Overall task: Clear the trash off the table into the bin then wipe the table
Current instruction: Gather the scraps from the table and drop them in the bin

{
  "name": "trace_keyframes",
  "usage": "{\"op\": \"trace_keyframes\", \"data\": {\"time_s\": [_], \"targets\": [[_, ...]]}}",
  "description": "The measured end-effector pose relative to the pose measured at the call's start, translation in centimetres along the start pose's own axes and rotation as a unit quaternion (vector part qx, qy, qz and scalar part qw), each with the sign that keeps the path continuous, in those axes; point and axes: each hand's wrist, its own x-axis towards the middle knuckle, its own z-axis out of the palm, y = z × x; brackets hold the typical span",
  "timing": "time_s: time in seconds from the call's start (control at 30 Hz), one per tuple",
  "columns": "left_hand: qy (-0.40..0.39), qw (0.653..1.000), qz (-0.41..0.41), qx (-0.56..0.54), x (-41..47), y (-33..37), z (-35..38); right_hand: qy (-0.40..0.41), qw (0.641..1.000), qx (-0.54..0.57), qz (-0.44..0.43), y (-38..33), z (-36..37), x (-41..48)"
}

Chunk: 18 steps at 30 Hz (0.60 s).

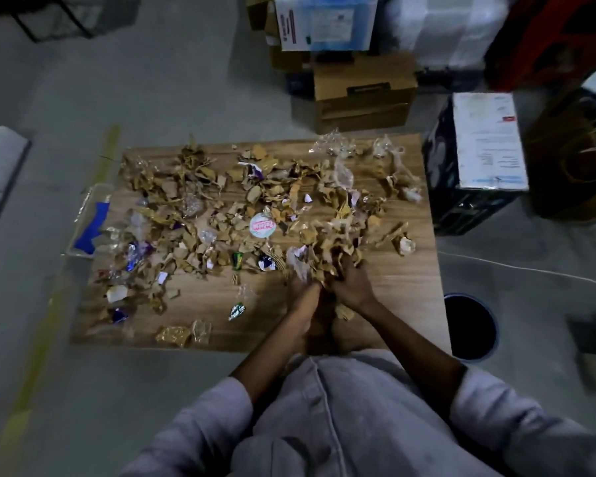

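Head view: we see both forearms reaching over the near edge of the table, left hand and right hand side by side, fingers curled round a clump of scraps. More trash covers the table, and the bin stands just beside its right edge.

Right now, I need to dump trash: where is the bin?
Head view: the bin stands on the floor at right, beside the table's near right corner.
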Motion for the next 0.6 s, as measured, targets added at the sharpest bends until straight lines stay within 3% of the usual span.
{"op": "trace_keyframes", "data": {"time_s": [0.23,0.37,0.6], "targets": [[0.023,0.979,0.198,-0.043,-4.9,10.7,-5.6,0.037,0.994,0.027,-0.096,-8.5,-1.0,2.7],[0.039,0.984,0.172,-0.019,-4.2,11.6,-7.9,0.031,0.996,0.034,-0.083,-9.1,-0.3,3.4],[-0.040,0.987,0.156,-0.017,-2.1,8.8,-10.3,0.050,0.992,0.085,-0.079,-7.9,0.1,2.4]]}}
